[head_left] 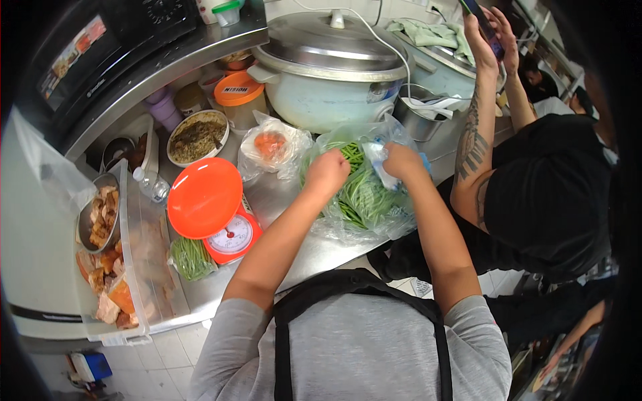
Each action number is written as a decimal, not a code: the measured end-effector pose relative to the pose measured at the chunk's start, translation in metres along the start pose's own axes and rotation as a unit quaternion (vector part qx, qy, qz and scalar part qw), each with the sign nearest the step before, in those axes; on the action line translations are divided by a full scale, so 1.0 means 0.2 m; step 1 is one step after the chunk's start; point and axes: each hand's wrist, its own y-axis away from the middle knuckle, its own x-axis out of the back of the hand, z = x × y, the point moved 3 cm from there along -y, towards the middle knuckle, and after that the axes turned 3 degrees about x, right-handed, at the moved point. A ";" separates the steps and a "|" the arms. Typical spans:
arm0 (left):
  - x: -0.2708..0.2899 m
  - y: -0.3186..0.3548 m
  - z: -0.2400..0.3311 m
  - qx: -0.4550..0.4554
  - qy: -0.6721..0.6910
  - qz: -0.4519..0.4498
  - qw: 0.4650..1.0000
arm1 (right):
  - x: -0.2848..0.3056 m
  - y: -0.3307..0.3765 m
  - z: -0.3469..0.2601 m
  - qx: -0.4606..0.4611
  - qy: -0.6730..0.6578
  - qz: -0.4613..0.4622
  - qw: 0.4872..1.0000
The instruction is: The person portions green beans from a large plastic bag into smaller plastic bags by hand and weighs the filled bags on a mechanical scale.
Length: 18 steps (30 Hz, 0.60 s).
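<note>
A large clear plastic bag (391, 217) full of long green beans (364, 194) lies on the steel counter in front of me. My left hand (328, 171) is closed in a fist at the bag's left side, above the beans; its fingers hide what is in them. At the bag's upper right, my right hand (403, 162) is closed on a crumpled white-and-blue plastic packet (382, 167). Left of the bag stands an orange kitchen scale (233, 235) with a round orange pan (205, 198). A small bagged bundle of green beans (192, 258) lies beside the scale.
A big lidded rice cooker (328, 93) stands behind the bag, with a metal pot (418, 120) on its right. A clear tub of meat pieces (137, 314) sits at left, near a bowl of chopped food (197, 138). Another person (542, 194) stands close at right, holding a phone (485, 30).
</note>
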 end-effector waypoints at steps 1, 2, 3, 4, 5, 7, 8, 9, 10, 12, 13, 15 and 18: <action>-0.08 0.00 -0.02 0.006 0.001 0.005 1.000 | -0.06 -0.05 0.02 -0.037 -0.003 0.009 0.999; -0.16 -0.01 -0.07 0.018 -0.045 -0.007 0.999 | -0.13 -0.08 0.02 -0.025 0.000 0.008 1.000; -0.20 -0.01 -0.10 0.029 -0.091 -0.021 0.995 | -0.21 -0.10 0.05 -0.021 -0.034 0.040 0.998; -0.22 0.01 -0.12 0.032 -0.089 -0.015 0.995 | -0.27 -0.12 0.12 -0.021 -0.068 0.074 0.995; -0.24 0.04 -0.10 -0.016 -0.030 0.006 0.999 | -0.31 -0.16 0.22 -0.017 -0.136 0.077 0.988; -0.18 0.13 -0.10 -0.103 0.070 0.052 0.991 | -0.29 -0.14 0.31 0.037 -0.172 0.128 0.976; -0.14 0.20 -0.10 -0.093 0.068 0.056 0.992 | -0.29 -0.08 0.32 0.079 -0.210 0.178 0.958; -0.05 0.28 -0.14 -0.110 0.101 0.068 0.987 | -0.23 0.03 0.20 0.097 -0.188 0.148 0.966; 0.04 0.37 -0.17 -0.131 0.133 0.083 0.979 | -0.10 0.18 0.08 0.118 -0.163 0.123 0.972; 0.10 0.56 -0.26 0.002 0.222 -0.018 0.975 | -0.07 0.39 0.00 0.214 -0.055 0.042 0.974; 0.08 0.66 -0.31 0.049 0.283 -0.089 0.954 | -0.13 0.45 -0.01 0.224 -0.056 0.037 0.972; 0.06 0.82 -0.36 0.114 0.364 -0.214 0.899 | -0.29 0.49 -0.02 0.195 0.022 -0.003 0.981; 0.11 0.97 -0.27 0.028 0.274 -0.324 0.905 | -0.37 0.34 0.01 0.143 0.013 0.083 0.986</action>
